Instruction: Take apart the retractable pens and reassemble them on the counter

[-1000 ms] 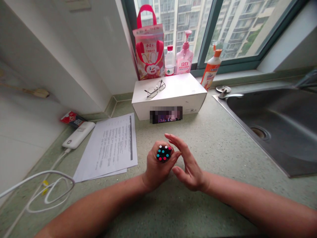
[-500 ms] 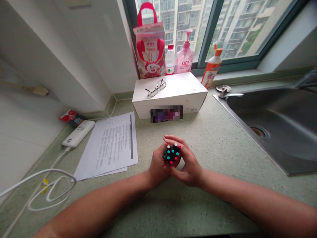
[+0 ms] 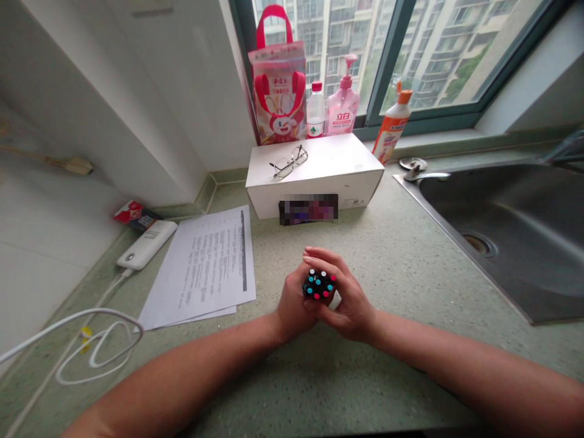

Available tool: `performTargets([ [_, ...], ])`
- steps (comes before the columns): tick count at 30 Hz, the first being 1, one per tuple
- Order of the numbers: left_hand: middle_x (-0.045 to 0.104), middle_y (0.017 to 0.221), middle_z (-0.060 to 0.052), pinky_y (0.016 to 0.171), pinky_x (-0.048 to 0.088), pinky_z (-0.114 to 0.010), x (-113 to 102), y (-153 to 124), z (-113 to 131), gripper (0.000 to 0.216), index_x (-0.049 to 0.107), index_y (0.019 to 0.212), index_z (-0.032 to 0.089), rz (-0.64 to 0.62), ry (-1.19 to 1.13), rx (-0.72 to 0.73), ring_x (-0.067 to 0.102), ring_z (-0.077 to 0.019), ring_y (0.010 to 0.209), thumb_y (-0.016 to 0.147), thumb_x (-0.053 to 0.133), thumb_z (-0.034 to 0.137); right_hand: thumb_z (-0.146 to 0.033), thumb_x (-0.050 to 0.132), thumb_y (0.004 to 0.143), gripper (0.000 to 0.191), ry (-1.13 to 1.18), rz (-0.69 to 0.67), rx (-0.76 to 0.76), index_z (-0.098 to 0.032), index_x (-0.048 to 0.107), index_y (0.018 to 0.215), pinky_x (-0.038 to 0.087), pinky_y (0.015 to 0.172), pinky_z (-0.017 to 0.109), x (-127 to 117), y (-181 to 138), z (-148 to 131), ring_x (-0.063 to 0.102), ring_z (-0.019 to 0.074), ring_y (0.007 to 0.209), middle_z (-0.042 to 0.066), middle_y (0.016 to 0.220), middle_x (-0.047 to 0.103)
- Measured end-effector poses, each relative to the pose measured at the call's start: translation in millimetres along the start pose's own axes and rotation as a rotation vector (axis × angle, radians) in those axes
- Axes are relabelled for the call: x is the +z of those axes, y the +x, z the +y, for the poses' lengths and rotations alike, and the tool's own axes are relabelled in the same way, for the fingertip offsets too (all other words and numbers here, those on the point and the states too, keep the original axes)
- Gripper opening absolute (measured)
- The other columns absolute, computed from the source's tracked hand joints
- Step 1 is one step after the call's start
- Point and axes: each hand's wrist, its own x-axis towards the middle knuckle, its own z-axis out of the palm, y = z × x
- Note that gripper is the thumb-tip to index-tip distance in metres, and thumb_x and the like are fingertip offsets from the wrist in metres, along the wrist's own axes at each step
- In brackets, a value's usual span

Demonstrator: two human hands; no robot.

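Note:
A bundle of black pens (image 3: 318, 285) with teal, pink and white end caps stands upright on the green counter (image 3: 401, 261), seen from above. My left hand (image 3: 292, 302) wraps round the bundle from the left. My right hand (image 3: 347, 296) closes round it from the right, fingers curled over the far side. Both hands touch each other and the pens. Only the pen tops show; the barrels are hidden inside my hands.
A white box (image 3: 314, 173) with glasses (image 3: 288, 162) on it stands behind my hands. Printed sheets (image 3: 205, 267), a power bank (image 3: 146, 244) and a white cable (image 3: 91, 347) lie to the left. A steel sink (image 3: 506, 225) is on the right. A bag and bottles line the window sill.
My right hand, open beside the bundle a second ago, has closed round the pens with the left hand. The bundle has shifted slightly to the right.

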Motion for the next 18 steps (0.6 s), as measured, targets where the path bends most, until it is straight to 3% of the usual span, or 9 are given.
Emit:
performTargets([
  [8,0.065,0.076,0.0,0.055,0.052,-0.028,0.5,-3.9,0.6,0.013,0.058,0.09,0.022,0.009,0.013,0.014,0.062,-0.0167,0.063,0.082,0.067,0.025,-0.021,0.066,0.085,0.064,0.006,0.008,-0.023,-0.033,0.044,0.144,0.046,0.108,0.054,-0.5,1.0,-2.1,0.05,0.0303,0.133,0.012,0.143,0.047],
  [13,0.066,0.084,-0.001,0.063,0.057,-0.034,0.0,-3.7,7.9,0.015,0.058,0.096,0.024,0.001,0.005,0.075,0.067,-0.0212,0.072,0.083,0.065,0.023,-0.021,0.065,0.085,0.073,-0.009,-0.007,-0.044,-0.033,0.036,0.15,0.045,0.109,0.055,-1.3,-1.3,-5.0,0.049,0.0315,0.134,0.013,0.146,0.046],
  [18,0.067,0.089,-0.001,0.066,0.057,-0.031,0.4,-1.3,5.8,0.021,0.058,0.101,0.022,0.026,-0.005,0.054,0.067,-0.0189,0.075,0.082,0.067,0.023,-0.018,0.065,0.082,0.074,-0.007,0.002,-0.018,-0.031,0.037,0.15,0.043,0.111,0.055,-0.8,-1.5,-1.7,0.047,0.0316,0.136,0.013,0.147,0.046],
])
